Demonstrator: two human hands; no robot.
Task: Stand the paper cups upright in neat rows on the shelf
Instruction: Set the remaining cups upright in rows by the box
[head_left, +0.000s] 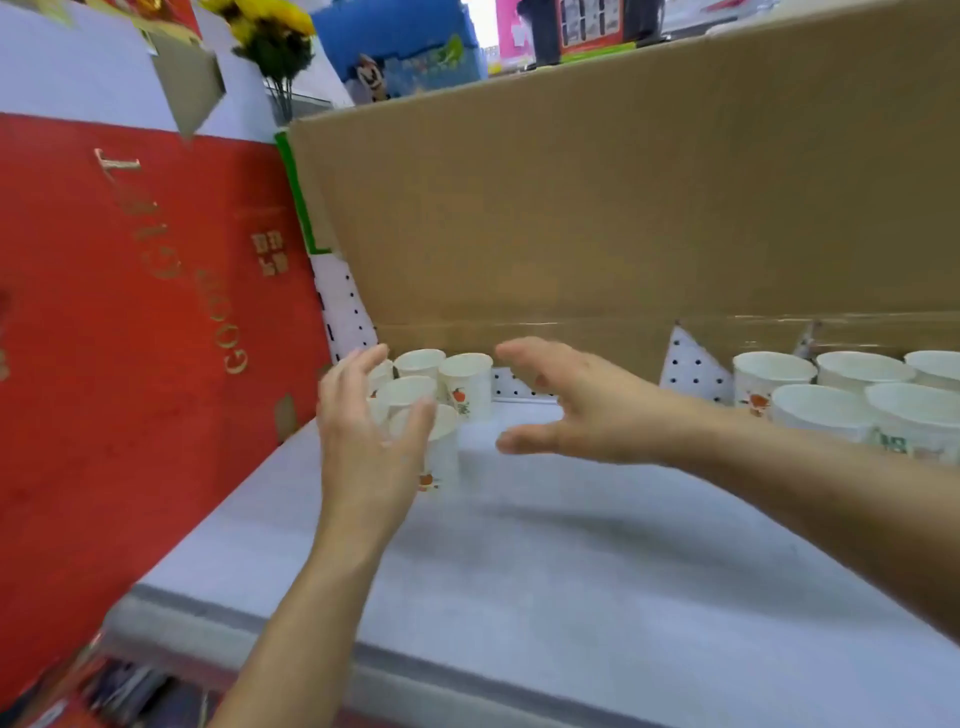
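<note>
Both hands spread, gripping nothing: left hand (363, 441) just in front of upright cups (441, 384) far left on shelf (571, 545), right hand (561, 405) beside them.

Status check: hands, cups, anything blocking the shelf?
Left hand open, at the left cup cluster. Right hand open, empty, above the shelf. Second cup group upright at right. Cardboard sheet behind; nothing blocking.

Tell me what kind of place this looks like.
Most likely a shop aisle during restocking. Printed paper cups stand in groups on a white shelf with a pegboard back, a big cardboard box sits behind them, and a red gift box stands alongside.
</note>
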